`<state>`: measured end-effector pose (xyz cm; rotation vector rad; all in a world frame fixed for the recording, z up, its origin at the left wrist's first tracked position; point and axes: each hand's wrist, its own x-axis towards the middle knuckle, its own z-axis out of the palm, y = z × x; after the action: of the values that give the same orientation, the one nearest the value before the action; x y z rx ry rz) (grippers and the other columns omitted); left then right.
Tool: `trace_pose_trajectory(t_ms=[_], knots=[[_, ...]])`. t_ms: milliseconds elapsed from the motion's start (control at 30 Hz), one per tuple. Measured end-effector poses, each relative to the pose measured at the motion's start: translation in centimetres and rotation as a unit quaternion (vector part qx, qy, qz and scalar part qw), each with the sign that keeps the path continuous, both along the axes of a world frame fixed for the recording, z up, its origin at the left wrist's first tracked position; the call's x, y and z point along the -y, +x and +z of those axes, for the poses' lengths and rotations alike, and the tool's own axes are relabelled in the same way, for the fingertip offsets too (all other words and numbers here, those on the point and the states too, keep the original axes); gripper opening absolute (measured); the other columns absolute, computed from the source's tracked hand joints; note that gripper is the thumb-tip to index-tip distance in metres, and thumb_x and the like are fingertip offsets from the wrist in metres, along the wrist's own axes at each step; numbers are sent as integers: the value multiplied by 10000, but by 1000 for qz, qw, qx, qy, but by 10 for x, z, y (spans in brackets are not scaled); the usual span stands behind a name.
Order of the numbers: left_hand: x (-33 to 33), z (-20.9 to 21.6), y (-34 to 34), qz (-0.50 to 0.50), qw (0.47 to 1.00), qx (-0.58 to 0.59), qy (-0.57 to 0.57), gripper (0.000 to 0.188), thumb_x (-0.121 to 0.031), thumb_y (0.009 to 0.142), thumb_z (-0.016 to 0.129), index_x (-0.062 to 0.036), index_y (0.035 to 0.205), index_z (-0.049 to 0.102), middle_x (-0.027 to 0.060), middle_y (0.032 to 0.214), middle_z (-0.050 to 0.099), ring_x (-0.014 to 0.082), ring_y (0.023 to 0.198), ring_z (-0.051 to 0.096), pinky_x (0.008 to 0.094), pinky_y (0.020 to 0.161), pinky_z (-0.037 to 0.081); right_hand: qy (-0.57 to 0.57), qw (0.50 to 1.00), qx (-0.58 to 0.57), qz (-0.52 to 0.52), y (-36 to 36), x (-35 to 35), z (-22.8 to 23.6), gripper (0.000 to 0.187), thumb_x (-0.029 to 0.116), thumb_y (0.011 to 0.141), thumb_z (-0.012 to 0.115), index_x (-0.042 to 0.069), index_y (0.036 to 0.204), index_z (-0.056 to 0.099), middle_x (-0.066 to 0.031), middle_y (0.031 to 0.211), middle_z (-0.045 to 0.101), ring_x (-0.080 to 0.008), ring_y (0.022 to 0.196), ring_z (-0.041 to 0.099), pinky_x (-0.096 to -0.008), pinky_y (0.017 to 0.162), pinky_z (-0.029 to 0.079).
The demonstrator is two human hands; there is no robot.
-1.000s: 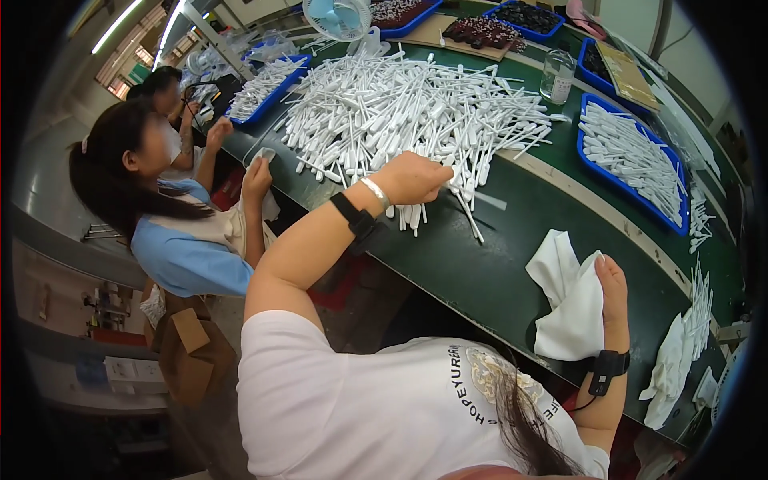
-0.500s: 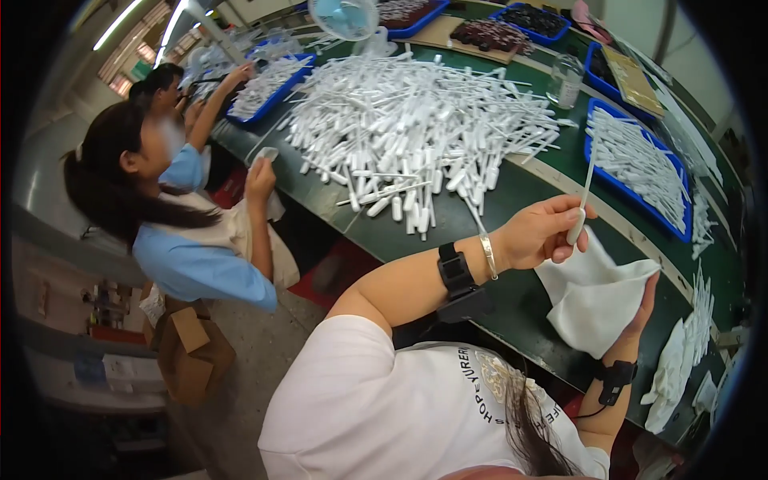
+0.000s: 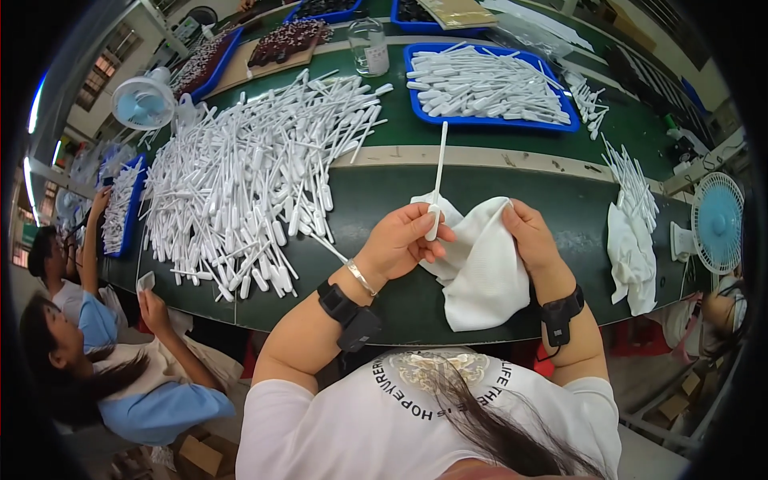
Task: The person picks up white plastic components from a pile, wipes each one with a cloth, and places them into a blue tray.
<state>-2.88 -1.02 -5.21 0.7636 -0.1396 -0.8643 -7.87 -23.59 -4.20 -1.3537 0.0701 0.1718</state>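
Observation:
My left hand pinches a white plastic stick by its thick, bulb-like lower end. The thin stem points up, away from me. A white cloth hangs from my right hand, its upper edge gripped between thumb and fingers. Part of the cloth lies behind the fingers of my left hand and the thick end of the stick; whether they touch is unclear. To the left of my hands spreads a big loose pile of similar white sticks on the green table.
Beyond my hands stands a blue tray of white sticks. A clear bottle is at its left. On the right are more sticks, a crumpled white cloth and a fan. Co-workers sit along the left side.
My view has turned to the right, so the pile and co-workers appear farther left. Both hands keep their hold, the left on the stick and the right on the cloth.

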Motion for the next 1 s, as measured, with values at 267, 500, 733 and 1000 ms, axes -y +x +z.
trace_pose_trajectory(t_ms=[267, 500, 733, 1000], knots=[[4, -3, -8, -19, 998, 52, 21, 185, -179, 858, 504, -5, 896, 553, 102, 830, 597, 144, 655, 535, 247, 585, 420, 201, 979, -21, -35, 1, -3, -3, 324, 259, 896, 440, -1, 1083, 488, -79, 985, 575, -140, 853, 568, -267, 763, 461], [5, -9, -11, 2, 991, 104, 87, 182, -173, 854, 511, -10, 897, 582, 40, 811, 592, 79, 647, 506, 212, 598, 412, 207, 976, -71, -2, -4, -13, 2, 333, 261, 896, 441, -1, 1096, 483, -88, 1005, 570, -151, 882, 561, -285, 805, 448], [10, -5, -12, 16, 987, 81, 138, 176, -175, 845, 533, -6, 868, 577, 54, 806, 594, 109, 656, 523, 225, 603, 429, 207, 976, -70, -29, -1, -11, 0, 330, 269, 898, 437, 5, 1090, 483, -86, 1002, 570, -152, 882, 563, -281, 794, 455], [9, -7, -16, 38, 984, 120, 130, 178, -186, 852, 527, -22, 892, 582, 25, 820, 596, 75, 661, 518, 210, 610, 433, 254, 963, -35, -88, -6, -27, 6, 333, 286, 899, 429, 20, 1092, 477, -93, 988, 573, -161, 858, 576, -282, 755, 478]])
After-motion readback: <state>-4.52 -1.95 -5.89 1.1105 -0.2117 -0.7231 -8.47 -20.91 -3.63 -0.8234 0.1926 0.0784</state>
